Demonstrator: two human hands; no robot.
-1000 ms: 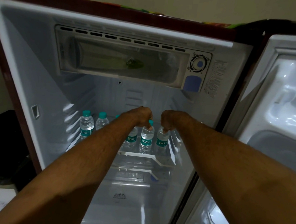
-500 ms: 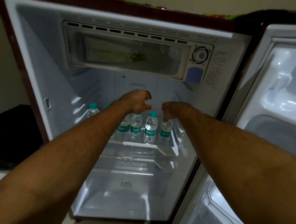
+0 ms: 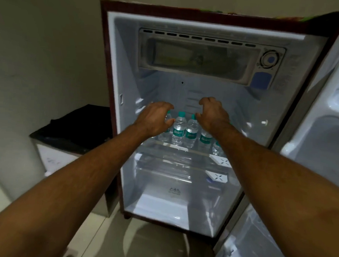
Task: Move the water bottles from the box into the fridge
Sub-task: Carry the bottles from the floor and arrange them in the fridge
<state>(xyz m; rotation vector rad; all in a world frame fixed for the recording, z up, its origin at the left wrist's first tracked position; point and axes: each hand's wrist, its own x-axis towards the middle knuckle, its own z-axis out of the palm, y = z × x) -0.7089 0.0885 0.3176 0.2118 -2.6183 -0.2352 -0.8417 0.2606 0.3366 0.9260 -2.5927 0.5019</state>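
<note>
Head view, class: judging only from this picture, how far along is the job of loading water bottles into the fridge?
Done: several water bottles stand upright in a row on the fridge shelf. In hand: nothing. The left hand and right hand hover in front of the bottles with loosely curled fingers, gripping none. Left: unknown, since the box is out of view, so any remaining bottles cannot be counted. The fridge door stands open.

Both hands are hovering inside the fridge [image 3: 117, 65], holding nothing. The water bottles [image 3: 179, 129] are standing in a row on the shelf [image 3: 183, 149], beneath and between the left hand [image 3: 155, 117] and the right hand [image 3: 212, 113]. The freezer box [image 3: 198, 56] is sitting above both hands. The open door [image 3: 323, 137] is hanging right of the right hand.
</note>
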